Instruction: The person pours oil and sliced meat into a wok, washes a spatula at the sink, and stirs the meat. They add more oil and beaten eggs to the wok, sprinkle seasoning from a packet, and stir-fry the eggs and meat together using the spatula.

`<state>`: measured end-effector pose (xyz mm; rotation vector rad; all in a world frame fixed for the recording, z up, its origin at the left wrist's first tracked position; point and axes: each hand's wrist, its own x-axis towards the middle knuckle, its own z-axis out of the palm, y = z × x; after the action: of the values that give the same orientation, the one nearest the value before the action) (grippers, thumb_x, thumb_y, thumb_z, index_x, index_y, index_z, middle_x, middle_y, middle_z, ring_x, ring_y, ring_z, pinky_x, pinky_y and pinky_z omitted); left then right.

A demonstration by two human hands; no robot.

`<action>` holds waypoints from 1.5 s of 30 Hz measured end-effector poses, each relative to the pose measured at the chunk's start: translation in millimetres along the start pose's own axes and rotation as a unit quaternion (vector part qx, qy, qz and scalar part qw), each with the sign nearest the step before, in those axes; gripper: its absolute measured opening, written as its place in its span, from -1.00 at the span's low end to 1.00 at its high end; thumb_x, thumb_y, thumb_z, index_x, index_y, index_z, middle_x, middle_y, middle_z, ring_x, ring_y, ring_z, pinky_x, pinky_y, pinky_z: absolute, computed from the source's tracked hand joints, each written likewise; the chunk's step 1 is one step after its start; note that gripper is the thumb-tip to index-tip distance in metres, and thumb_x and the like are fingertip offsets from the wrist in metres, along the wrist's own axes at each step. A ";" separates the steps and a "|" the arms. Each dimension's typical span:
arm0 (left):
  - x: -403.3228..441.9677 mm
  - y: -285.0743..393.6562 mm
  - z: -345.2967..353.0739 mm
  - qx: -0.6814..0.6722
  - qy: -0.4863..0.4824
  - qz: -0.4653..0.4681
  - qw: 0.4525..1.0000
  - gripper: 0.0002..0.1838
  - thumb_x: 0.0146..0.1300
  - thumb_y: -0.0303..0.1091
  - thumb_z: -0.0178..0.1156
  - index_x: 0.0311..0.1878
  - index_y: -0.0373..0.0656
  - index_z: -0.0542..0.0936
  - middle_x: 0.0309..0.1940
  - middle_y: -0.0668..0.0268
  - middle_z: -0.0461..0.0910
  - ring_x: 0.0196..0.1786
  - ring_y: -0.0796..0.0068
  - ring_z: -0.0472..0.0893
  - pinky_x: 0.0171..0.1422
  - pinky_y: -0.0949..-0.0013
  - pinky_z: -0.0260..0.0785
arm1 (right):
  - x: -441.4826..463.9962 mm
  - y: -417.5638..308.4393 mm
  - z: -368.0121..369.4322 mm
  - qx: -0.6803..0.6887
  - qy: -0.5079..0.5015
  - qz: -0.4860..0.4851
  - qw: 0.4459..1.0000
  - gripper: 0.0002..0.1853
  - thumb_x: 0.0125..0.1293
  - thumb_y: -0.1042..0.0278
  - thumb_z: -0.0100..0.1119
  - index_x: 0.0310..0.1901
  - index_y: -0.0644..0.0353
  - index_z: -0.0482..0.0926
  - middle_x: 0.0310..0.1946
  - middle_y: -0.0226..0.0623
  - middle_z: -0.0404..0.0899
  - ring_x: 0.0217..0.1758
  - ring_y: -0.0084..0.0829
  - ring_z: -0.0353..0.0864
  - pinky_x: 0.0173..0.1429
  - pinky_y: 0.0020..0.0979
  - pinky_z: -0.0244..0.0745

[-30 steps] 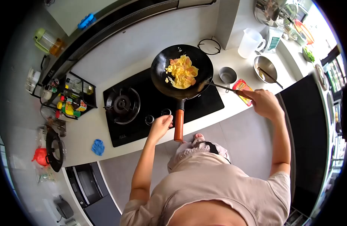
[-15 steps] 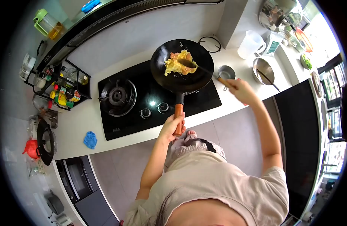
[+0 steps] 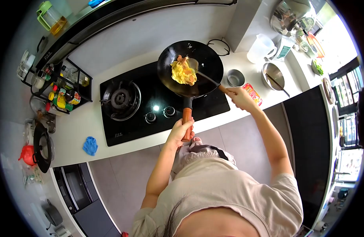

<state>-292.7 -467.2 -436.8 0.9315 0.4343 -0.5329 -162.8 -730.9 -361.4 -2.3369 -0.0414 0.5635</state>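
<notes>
My left hand (image 3: 181,132) is wrapped round the wooden handle of a black wok (image 3: 169,81), which sits over the right burner. In the wok lies a heap of yellow scrambled egg (image 3: 183,72) with pinkish-orange pieces among it. My right hand (image 3: 240,98) grips the wooden handle of a metal spatula (image 3: 207,78). The spatula's head is inside the wok, at the right upper edge of the egg. Close to my right hand, on the counter, are a small metal cup (image 3: 235,78) and a red packet (image 3: 252,94).
A bare burner (image 3: 121,99) is on the left of the black hob (image 3: 130,130). Right of the wok stand a metal bowl (image 3: 273,76) with a utensil in it and a plastic jug (image 3: 261,49). A bottle rack (image 3: 80,81) and a blue cloth (image 3: 90,146) lie left.
My right hand has moved down and left, turning the spatula. The egg has been gathered into a more compact heap. The red packet now shows beside my hand. My left hand keeps its hold.
</notes>
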 end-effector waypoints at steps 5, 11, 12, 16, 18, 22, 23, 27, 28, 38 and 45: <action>-0.3 0.0 0.9 0.006 -0.005 0.000 1.000 -0.65 0.27 -0.28 0.23 0.02 -0.21 0.41 -0.48 0.35 0.45 -0.58 0.51 0.50 -0.55 0.46 0.34 | 26.7 -0.2 -28.2 -0.045 0.110 0.003 0.993 -0.69 0.35 0.21 -0.07 -0.01 0.01 0.64 -0.67 -0.22 0.47 -0.69 -0.37 0.49 -0.63 -0.33 0.38; -1.0 3.8 1.7 0.008 -0.001 -0.005 1.000 -0.65 0.27 -0.29 0.22 0.04 -0.21 0.41 -0.47 0.34 0.45 -0.58 0.51 0.50 -0.54 0.46 0.35 | 68.2 7.0 10.4 -0.090 0.101 -0.162 0.977 -0.70 0.29 0.29 0.02 0.01 0.04 0.63 -0.37 0.08 0.61 -0.33 -0.01 0.63 -0.18 -0.21 0.53; -0.5 2.5 1.4 0.011 -0.002 -0.005 1.000 -0.64 0.27 -0.29 0.21 0.05 -0.21 0.40 -0.47 0.34 0.45 -0.58 0.50 0.50 -0.54 0.46 0.35 | 59.8 -0.4 5.4 -0.103 0.086 -0.170 0.976 -0.69 0.30 0.30 0.01 0.02 0.04 0.63 -0.39 0.06 0.61 -0.35 -0.03 0.63 -0.19 -0.21 0.53; 0.9 0.8 -2.0 0.010 -0.005 0.006 1.000 -0.70 0.28 -0.29 0.20 -0.01 -0.21 0.41 -0.46 0.34 0.44 -0.59 0.50 0.50 -0.55 0.46 0.35 | 18.8 -27.1 -37.9 -0.113 0.088 -0.190 0.971 -0.65 0.29 0.33 -0.06 0.06 0.01 0.62 -0.50 -0.04 0.60 -0.45 -0.19 0.62 -0.21 -0.20 0.52; 1.7 -1.7 -3.6 0.007 -0.010 0.009 1.000 -0.70 0.28 -0.29 0.20 -0.02 -0.20 0.42 -0.46 0.34 0.44 -0.59 0.51 0.50 -0.54 0.46 0.35 | 19.3 -24.3 -65.4 -0.207 0.098 -0.140 0.963 -0.63 0.28 0.34 -0.08 0.07 0.05 0.61 -0.49 -0.01 0.61 -0.35 -0.14 0.67 -0.09 -0.15 0.51; 1.1 -0.7 -2.5 0.008 -0.011 0.002 1.000 -0.69 0.28 -0.29 0.20 -0.01 -0.20 0.41 -0.47 0.35 0.44 -0.59 0.51 0.50 -0.53 0.47 0.35 | 11.1 -48.1 -97.7 -0.227 0.004 0.035 0.973 -0.73 0.28 0.29 -0.02 -0.31 0.31 0.60 -0.64 -0.10 0.51 -0.69 -0.29 0.50 -0.60 -0.26 0.37; 0.6 -0.6 -2.4 0.009 -0.011 0.003 1.000 -0.69 0.28 -0.29 0.21 0.00 -0.20 0.41 -0.47 0.35 0.44 -0.59 0.52 0.50 -0.53 0.47 0.35 | 14.5 -50.3 -102.4 -0.227 -0.040 0.054 0.972 -0.75 0.27 0.29 -0.02 -0.40 0.27 0.56 -0.67 -0.20 0.46 -0.74 -0.41 0.40 -0.66 -0.34 0.26; 1.9 -1.9 -3.7 0.009 -0.013 0.006 1.000 -0.67 0.28 -0.28 0.21 0.01 -0.20 0.40 -0.48 0.36 0.44 -0.59 0.52 0.50 -0.54 0.47 0.34 | 29.5 -35.2 -94.2 -0.084 -0.183 0.119 0.972 -0.74 0.29 0.28 -0.02 -0.52 0.19 0.42 -0.71 -0.37 0.33 -0.79 -0.63 0.16 -0.72 -0.51 0.00; 1.6 -1.8 -4.0 0.008 -0.012 0.005 1.000 -0.66 0.28 -0.28 0.21 0.02 -0.22 0.40 -0.48 0.35 0.44 -0.59 0.52 0.49 -0.54 0.47 0.34 | 28.1 -31.4 -79.3 -0.048 -0.155 0.121 0.979 -0.75 0.31 0.26 0.00 -0.49 0.17 0.44 -0.71 -0.40 0.31 -0.78 -0.68 0.10 -0.72 -0.55 -0.09; 4.4 -2.5 -8.4 0.010 -0.009 0.005 1.000 -0.62 0.27 -0.31 0.21 0.07 -0.24 0.39 -0.48 0.33 0.45 -0.60 0.51 0.50 -0.55 0.46 0.35 | 29.3 26.9 33.2 0.436 -0.178 0.136 0.872 -0.69 0.49 0.21 -0.09 0.14 0.17 0.39 -0.55 -0.43 0.33 -0.73 -0.74 0.11 -0.70 -0.64 -0.06; 4.6 -2.3 -10.2 0.012 -0.012 0.002 1.000 -0.64 0.27 -0.30 0.20 0.05 -0.21 0.39 -0.46 0.33 0.44 -0.59 0.49 0.50 -0.55 0.46 0.34 | -4.4 19.7 6.7 0.319 -0.061 0.052 0.945 -0.58 0.46 0.23 -0.07 0.27 0.19 0.38 -0.58 -0.49 0.31 -0.73 -0.74 0.14 -0.70 -0.64 0.00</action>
<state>-291.7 -460.9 -446.2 0.9483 0.4052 -0.5466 -172.1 -741.9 -377.0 -1.6789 0.1845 0.6573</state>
